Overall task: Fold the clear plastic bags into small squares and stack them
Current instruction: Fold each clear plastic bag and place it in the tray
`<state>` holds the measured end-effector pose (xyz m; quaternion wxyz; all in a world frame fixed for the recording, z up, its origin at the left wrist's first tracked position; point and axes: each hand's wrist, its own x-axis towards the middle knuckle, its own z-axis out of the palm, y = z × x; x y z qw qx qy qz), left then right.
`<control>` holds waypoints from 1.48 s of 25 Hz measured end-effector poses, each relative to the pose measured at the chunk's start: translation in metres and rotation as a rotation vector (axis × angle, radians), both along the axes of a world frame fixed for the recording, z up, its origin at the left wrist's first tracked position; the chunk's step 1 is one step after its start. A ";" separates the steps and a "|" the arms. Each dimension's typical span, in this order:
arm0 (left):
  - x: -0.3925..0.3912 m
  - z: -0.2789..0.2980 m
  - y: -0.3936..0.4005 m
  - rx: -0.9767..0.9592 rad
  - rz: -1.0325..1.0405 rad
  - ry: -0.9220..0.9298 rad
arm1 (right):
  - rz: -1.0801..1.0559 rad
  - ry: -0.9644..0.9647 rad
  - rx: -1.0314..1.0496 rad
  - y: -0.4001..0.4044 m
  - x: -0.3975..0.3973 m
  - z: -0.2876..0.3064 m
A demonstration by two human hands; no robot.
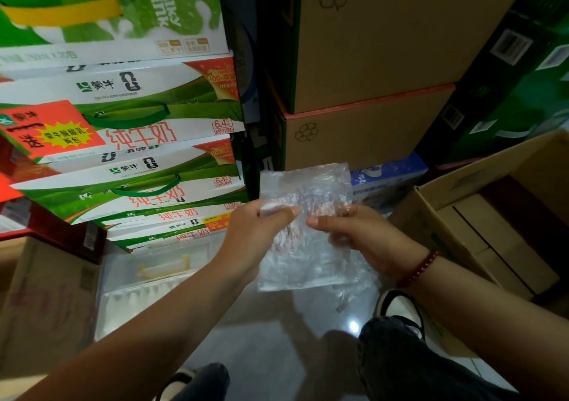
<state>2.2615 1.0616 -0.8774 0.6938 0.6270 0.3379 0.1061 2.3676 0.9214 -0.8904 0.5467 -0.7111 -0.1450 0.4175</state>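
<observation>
A crinkled clear plastic bag (308, 191) hangs upright in the air in front of me, roughly rectangular. My left hand (255, 231) pinches its left side, thumb on the front. On the right side, my right hand (357, 231) pinches it too, with the thumb laid across the front and the fingers behind the plastic. More clear plastic trails below and behind the right hand. No folded stack is in view.
Stacked milk cartons (129, 154) rise on the left, brown cardboard boxes (363, 61) straight ahead. An open cardboard box (492, 215) stands at the right. A white plastic tray (147, 289) lies low on the left. My shoes and knees are over the shiny floor (277, 323).
</observation>
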 end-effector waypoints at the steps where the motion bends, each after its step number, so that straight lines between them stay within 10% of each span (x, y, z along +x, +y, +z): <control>1: 0.000 0.000 -0.001 -0.041 -0.004 -0.002 | 0.009 -0.006 -0.005 0.000 0.000 0.000; 11: 0.001 0.001 0.002 -0.408 -0.184 0.020 | 0.042 0.020 0.063 0.000 0.000 0.006; 19: -0.005 0.013 0.023 0.057 -0.386 0.023 | -0.060 0.049 0.065 -0.001 0.004 -0.001; 37: -0.006 0.009 0.045 0.022 -0.235 -0.176 | -0.081 0.097 0.280 -0.022 0.027 0.011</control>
